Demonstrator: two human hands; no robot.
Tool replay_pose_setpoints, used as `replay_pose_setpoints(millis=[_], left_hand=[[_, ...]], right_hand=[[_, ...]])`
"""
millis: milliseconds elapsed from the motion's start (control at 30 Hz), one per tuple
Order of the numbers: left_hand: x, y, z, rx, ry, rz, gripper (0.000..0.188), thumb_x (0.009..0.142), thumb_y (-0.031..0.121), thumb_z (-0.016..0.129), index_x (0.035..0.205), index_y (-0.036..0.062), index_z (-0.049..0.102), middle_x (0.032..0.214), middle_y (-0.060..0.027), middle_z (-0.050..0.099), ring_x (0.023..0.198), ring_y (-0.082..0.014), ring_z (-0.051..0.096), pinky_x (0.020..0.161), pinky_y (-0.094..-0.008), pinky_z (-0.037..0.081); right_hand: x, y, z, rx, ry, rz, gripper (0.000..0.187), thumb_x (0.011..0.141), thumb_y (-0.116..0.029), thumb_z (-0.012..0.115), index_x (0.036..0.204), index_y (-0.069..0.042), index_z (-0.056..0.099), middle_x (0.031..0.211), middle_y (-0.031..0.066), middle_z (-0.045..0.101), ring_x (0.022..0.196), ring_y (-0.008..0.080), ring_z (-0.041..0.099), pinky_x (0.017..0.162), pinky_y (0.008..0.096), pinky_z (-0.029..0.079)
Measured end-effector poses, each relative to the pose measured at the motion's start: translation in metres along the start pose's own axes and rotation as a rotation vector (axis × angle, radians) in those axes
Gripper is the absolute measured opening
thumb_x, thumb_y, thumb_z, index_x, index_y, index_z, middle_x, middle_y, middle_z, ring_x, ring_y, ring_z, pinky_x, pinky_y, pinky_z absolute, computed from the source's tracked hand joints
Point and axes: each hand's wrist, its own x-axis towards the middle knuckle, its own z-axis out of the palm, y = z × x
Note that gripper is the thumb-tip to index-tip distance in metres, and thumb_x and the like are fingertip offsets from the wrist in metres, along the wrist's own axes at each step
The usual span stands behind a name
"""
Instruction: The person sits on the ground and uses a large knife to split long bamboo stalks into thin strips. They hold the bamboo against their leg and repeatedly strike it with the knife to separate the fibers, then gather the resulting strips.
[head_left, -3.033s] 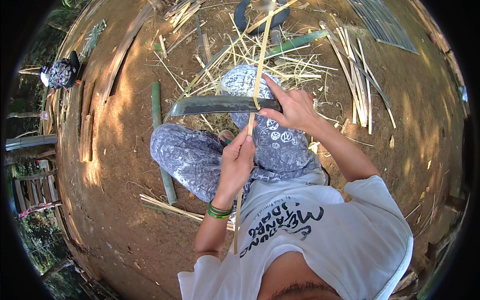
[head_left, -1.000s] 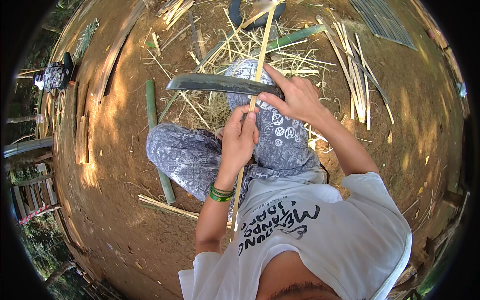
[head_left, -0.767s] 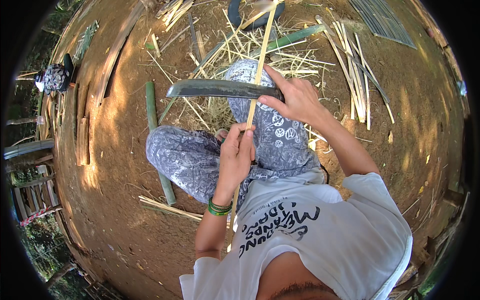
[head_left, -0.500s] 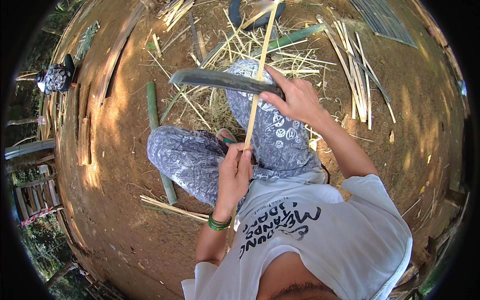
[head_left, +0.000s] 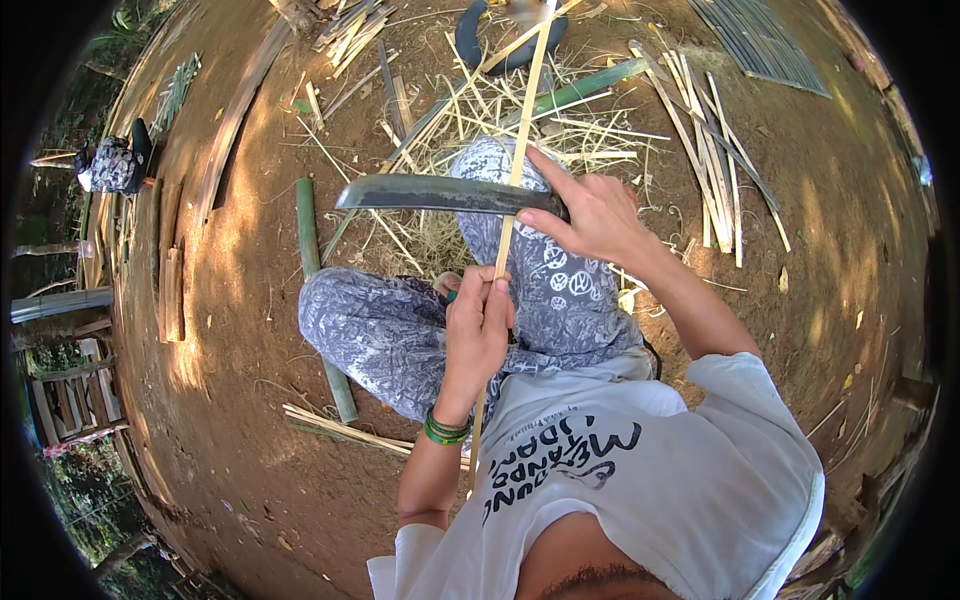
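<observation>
My right hand [head_left: 597, 215] is closed on the handle of a machete [head_left: 425, 193], its index finger stretched along the strip and its thumb against the blade near the handle. The dark, broad blade points left across my raised right knee. A long, pale bamboo strip [head_left: 528, 110] crosses the blade's base and runs away from me. Lower down, my left hand [head_left: 480, 325] pinches this strip between thumb and fingers. The strip's near end passes beside my left forearm. The handle is mostly hidden in my right hand.
Shavings [head_left: 440, 220] cover the ground by my knees. Green bamboo lengths [head_left: 305, 215] lie at left and ahead [head_left: 590, 85]. Split strips [head_left: 705, 150] lie at right, more [head_left: 350, 425] by my left elbow. A dark curved object [head_left: 468, 35] stands ahead. Planks [head_left: 240, 110] lie far left.
The machete's tip has swung a little toward me, levelling the blade. My left hand has shifted slightly away from my body, closer to the blade. Both hands keep their holds.
</observation>
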Motion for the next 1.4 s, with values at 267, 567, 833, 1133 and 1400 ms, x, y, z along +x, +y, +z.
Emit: replay_pose_setpoints(millis=[267, 567, 833, 1133, 1400], left_hand=[[-0.018, 0.002, 0.0, 0.065, 0.003, 0.034, 0.011, 0.104, 0.008, 0.046, 0.107, 0.0005, 0.054, 0.064, 0.0029, 0.046, 0.056, -0.0036, 0.041, 0.051, -0.0221, 0.033], [-0.049, 0.008, -0.003, 0.125, 0.027, -0.058, 0.01, 0.104, 0.007, 0.047, 0.107, 0.0007, 0.054, 0.063, 0.003, 0.045, 0.056, -0.0036, 0.042, 0.051, -0.0223, 0.033], [-0.118, -0.017, -0.013, 0.067, -0.005, -0.153, 0.01, 0.105, 0.009, 0.047, 0.106, 0.0021, 0.054, 0.064, 0.0034, 0.048, 0.056, -0.0024, 0.043, 0.05, -0.0208, 0.033], [-0.055, 0.001, -0.005, -0.055, -0.004, -0.105, 0.008, 0.103, 0.007, 0.047, 0.105, 0.0016, 0.053, 0.061, 0.0001, 0.052, 0.048, -0.0025, 0.044, 0.044, -0.0218, 0.033], [-0.035, -0.005, -0.003, -0.179, -0.045, -0.16, 0.025, 0.104, 0.009, 0.045, 0.126, -0.0008, 0.053, 0.063, 0.0018, 0.049, 0.055, -0.0032, 0.044, 0.05, -0.0219, 0.035]], right_hand=[[-0.004, 0.01, 0.004, -0.03, 0.002, 0.02, 0.083, 0.087, -0.067, 0.058, 0.145, -0.008, 0.047, 0.053, 0.0209, 0.057, 0.052, 0.0408, 0.063, 0.052, 0.0509, 0.05], [-0.008, 0.005, 0.006, -0.034, -0.013, 0.037, 0.086, 0.087, -0.07, 0.057, 0.148, -0.011, 0.043, 0.053, 0.0207, 0.056, 0.051, 0.0407, 0.062, 0.049, 0.0519, 0.048], [0.003, 0.048, 0.029, 0.175, 0.203, 0.2, 0.059, 0.097, -0.052, 0.051, 0.135, -0.008, 0.059, 0.059, 0.0223, 0.06, 0.064, 0.0385, 0.066, 0.072, 0.0464, 0.051], [-0.009, 0.017, 0.01, 0.64, 0.174, 0.174, 0.056, 0.089, -0.045, 0.068, 0.125, -0.004, 0.063, 0.072, 0.0059, 0.066, 0.059, 0.0135, 0.057, 0.058, 0.0326, 0.043], [-0.012, 0.005, -0.008, 0.237, 0.014, 0.081, 0.071, 0.09, -0.055, 0.059, 0.144, -0.011, 0.047, 0.055, 0.011, 0.057, 0.052, 0.0312, 0.06, 0.054, 0.0449, 0.045]])
